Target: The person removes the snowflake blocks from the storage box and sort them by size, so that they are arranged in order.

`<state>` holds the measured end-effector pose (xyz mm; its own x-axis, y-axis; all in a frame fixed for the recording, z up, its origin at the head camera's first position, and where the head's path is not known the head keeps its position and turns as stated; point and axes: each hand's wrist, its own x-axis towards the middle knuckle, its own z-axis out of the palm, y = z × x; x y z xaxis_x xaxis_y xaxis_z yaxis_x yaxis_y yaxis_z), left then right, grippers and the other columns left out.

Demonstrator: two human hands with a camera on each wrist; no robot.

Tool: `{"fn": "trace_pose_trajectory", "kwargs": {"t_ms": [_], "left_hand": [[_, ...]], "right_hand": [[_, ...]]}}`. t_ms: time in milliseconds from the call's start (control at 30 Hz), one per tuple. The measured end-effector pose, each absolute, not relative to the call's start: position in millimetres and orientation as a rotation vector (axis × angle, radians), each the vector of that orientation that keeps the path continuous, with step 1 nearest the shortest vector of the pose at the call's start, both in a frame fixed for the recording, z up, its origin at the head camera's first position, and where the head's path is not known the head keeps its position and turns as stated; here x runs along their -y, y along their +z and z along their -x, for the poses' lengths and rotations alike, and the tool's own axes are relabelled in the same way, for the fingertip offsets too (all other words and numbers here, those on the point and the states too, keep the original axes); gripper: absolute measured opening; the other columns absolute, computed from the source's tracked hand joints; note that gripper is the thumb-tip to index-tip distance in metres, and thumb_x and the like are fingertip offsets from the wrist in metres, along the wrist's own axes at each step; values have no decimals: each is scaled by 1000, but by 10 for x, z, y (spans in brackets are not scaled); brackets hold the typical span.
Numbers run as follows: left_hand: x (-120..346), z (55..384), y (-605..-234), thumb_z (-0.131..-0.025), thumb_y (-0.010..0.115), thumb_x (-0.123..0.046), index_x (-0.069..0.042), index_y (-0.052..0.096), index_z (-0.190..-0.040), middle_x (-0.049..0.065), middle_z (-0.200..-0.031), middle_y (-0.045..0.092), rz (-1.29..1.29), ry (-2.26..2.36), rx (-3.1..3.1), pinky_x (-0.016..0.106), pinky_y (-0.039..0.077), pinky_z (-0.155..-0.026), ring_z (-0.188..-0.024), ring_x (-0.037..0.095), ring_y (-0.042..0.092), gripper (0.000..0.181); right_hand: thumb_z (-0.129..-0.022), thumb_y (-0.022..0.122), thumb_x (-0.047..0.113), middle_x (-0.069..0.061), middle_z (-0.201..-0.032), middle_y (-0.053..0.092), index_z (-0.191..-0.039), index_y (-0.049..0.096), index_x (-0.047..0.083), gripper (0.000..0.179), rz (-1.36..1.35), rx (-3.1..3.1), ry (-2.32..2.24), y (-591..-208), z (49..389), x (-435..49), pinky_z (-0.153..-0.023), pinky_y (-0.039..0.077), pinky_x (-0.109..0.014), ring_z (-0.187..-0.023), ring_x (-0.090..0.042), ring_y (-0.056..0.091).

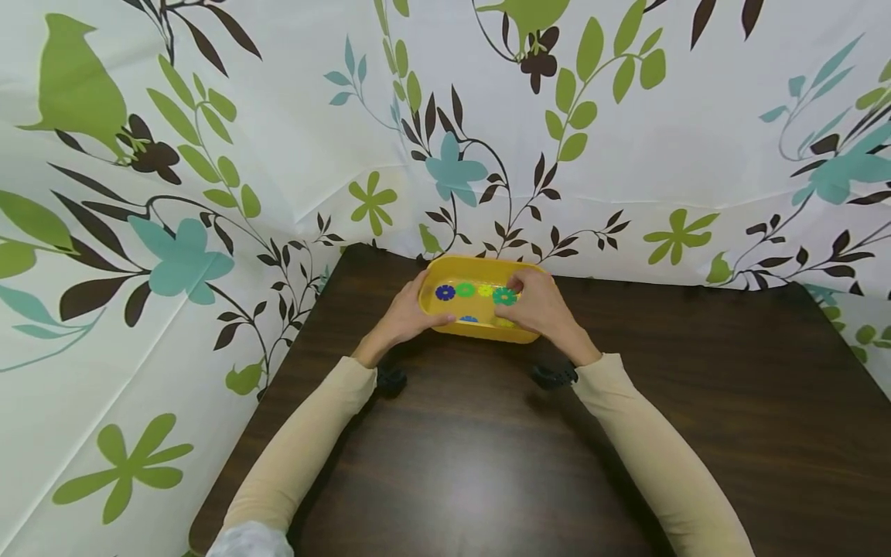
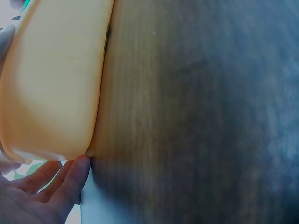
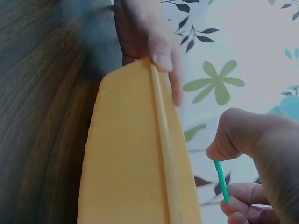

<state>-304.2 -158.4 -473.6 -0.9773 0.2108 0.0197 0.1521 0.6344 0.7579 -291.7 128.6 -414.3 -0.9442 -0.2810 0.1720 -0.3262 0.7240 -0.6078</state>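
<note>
A yellow plastic bin (image 1: 480, 333) sits on the dark table, with several small notched plastic discs in it: a dark blue disc (image 1: 445, 292), a green disc (image 1: 464, 289), a yellow disc (image 1: 485, 290) and a partly hidden blue one by the front wall. My left hand (image 1: 406, 311) holds the bin's left end, thumb over the front rim and fingertips against the outer side. Over the bin's right part, my right hand (image 1: 546, 305) pinches a teal-green notched disc (image 1: 504, 296). In the right wrist view that pinched disc (image 3: 221, 182) is seen edge-on between thumb and fingers, above the rim.
The brown wooden table (image 1: 696, 402) extends to the front and right. Behind it hangs a white cloth (image 1: 592, 201) with a leaf and bird print, close to the bin's back side. Black bands with small devices (image 1: 553, 377) are worn on the wrists.
</note>
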Motion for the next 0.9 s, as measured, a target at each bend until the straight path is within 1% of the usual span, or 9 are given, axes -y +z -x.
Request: {"fn": "trace_pose_trajectory", "kwargs": {"t_ms": [100, 267, 433, 533, 600, 767, 900], "left_hand": [[1582, 3044, -4739, -83, 89, -57, -18, 18, -176, 22, -166, 42, -297, 1281, -2771, 61, 47, -120, -134, 39, 54, 123], [1584, 3048, -4737, -83, 89, -57, -18, 18, -176, 22, -165, 43, -299, 1301, -2759, 61, 48, -119, -132, 40, 54, 124], [1583, 3050, -4740, -84, 89, -56, -18, 17, -176, 23, -165, 43, -317, 1297, -2764, 60, 49, -118, -133, 40, 55, 123], [1592, 3051, -4750, -85, 89, -54, -18, 16, -176, 23, -164, 44, -325, 1305, -2761, 60, 49, -117, -132, 39, 55, 122], [1594, 3052, -4758, -85, 89, -53, -18, 16, -177, 22, -164, 43, -324, 1314, -2755, 60, 50, -117, -132, 39, 55, 122], [1593, 3049, -4764, -85, 89, -52, -18, 15, -177, 22, -164, 43, -328, 1320, -2750, 59, 50, -117, -130, 39, 55, 122], [1585, 3052, -4762, -85, 89, -52, -18, 15, -177, 23, -163, 44, -338, 1316, -2753, 58, 50, -115, -130, 39, 55, 123]], "right_hand": [[-83, 83, 27, -23, -115, 74, -118, 74, -7, 49, -484, 2814, 1017, -4166, 2882, -1427, -94, 57, -52, -105, -37, 66], [-83, 83, 24, -24, -112, 75, -118, 74, -7, 47, -424, 2780, 1023, -4189, 2843, -1633, -89, 57, -49, -100, -36, 66], [-84, 81, 22, -22, -106, 74, -114, 75, -5, 41, -365, 2751, 1036, -4195, 2817, -1821, -82, 54, -40, -93, -33, 67], [-85, 82, 23, -21, -105, 73, -113, 75, -5, 40, -339, 2745, 1042, -4204, 2805, -1922, -81, 53, -36, -92, -32, 66], [-85, 82, 23, -21, -105, 72, -113, 75, -5, 40, -324, 2743, 1033, -4220, 2800, -1986, -82, 53, -36, -93, -33, 66], [-87, 83, 23, -23, -109, 70, -115, 74, -6, 41, -309, 2731, 1008, -4294, 2793, -2136, -85, 54, -43, -97, -36, 65], [-87, 83, 22, -24, -109, 68, -116, 74, -6, 42, -277, 2743, 984, -4365, 2791, -2253, -84, 53, -43, -98, -36, 64]]}}
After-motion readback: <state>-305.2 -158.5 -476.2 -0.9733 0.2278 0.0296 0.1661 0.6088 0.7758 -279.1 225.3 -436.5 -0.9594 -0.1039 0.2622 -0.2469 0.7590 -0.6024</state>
